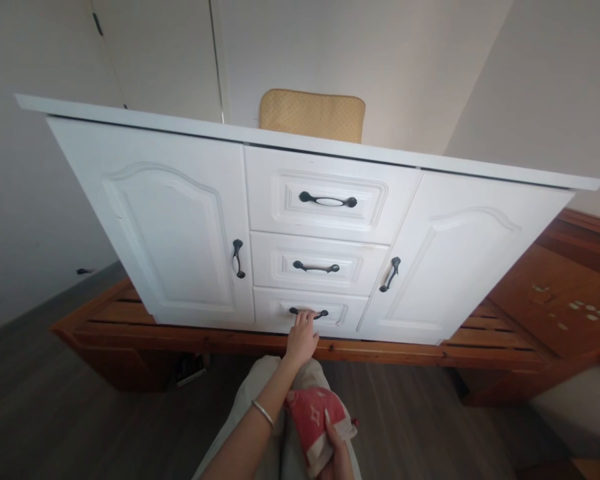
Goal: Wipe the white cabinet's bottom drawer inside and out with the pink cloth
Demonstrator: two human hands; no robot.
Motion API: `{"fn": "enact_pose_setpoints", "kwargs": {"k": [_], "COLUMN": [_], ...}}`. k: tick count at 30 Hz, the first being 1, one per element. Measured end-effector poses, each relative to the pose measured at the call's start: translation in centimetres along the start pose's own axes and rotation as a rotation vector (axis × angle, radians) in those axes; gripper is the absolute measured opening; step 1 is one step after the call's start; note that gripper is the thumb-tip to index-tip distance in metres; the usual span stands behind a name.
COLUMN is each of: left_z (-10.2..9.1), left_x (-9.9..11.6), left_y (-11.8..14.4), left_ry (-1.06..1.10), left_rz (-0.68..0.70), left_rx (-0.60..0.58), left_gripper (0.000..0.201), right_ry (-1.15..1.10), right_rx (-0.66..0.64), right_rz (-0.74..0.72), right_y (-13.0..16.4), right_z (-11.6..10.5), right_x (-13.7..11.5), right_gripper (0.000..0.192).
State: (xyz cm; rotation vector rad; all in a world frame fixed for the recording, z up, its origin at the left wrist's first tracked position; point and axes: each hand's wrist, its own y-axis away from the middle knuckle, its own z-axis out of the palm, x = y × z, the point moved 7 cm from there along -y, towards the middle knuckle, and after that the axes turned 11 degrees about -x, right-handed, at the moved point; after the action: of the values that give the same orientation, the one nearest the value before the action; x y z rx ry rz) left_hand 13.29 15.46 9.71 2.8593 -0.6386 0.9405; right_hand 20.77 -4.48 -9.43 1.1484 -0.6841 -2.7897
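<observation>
Left hand (pixel 301 337) fingers curled over dark handle (pixel 309 313) of bottom drawer (pixel 310 312), white cabinet (pixel 310 227) on wooden bench (pixel 220 337), right hand (pixel 336 455) gripping red cloth (pixel 313 420) at lap

The left arm stretches forward from the lower middle, a thin bangle (pixel 263 413) on the wrist. The left hand (pixel 301 335) is far out, fingers (pixel 307 317) curled upward and hooked. The right hand (pixel 336 453) stays near the body at the bottom edge, fingers closed in a grip.
</observation>
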Motion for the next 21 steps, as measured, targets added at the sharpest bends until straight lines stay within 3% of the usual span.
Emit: {"fn": "enact_pose_setpoints", "kwargs": {"k": [3,9,15,21], "left_z": [0.2,-0.1,1.1,2.4], "left_x": [-0.2,0.2,1.3,1.6], "left_y": [-0.1,1.0,6.4,11.9], "left_ry": [0.002,0.022,0.029,0.116], "left_rz": [0.024,0.056,0.05,0.096], "left_rx": [0.024,0.083,0.164,0.191], "left_gripper": [0.052,0.041,0.044,0.045], "right_ry": [-0.114,-0.047,-0.126,-0.111], "right_rx": [-0.012,-0.079,-0.091,-0.108], "right_rz": [-0.002,-0.054,-0.095,-0.044], "right_y": [1.6,3.3,4.3,5.2], "right_z": [0.5,1.8,1.7,0.5], "right_x": [0.4,-0.4,-1.6,-1.0], "right_gripper": [0.063,0.058,0.045,0.057]}}
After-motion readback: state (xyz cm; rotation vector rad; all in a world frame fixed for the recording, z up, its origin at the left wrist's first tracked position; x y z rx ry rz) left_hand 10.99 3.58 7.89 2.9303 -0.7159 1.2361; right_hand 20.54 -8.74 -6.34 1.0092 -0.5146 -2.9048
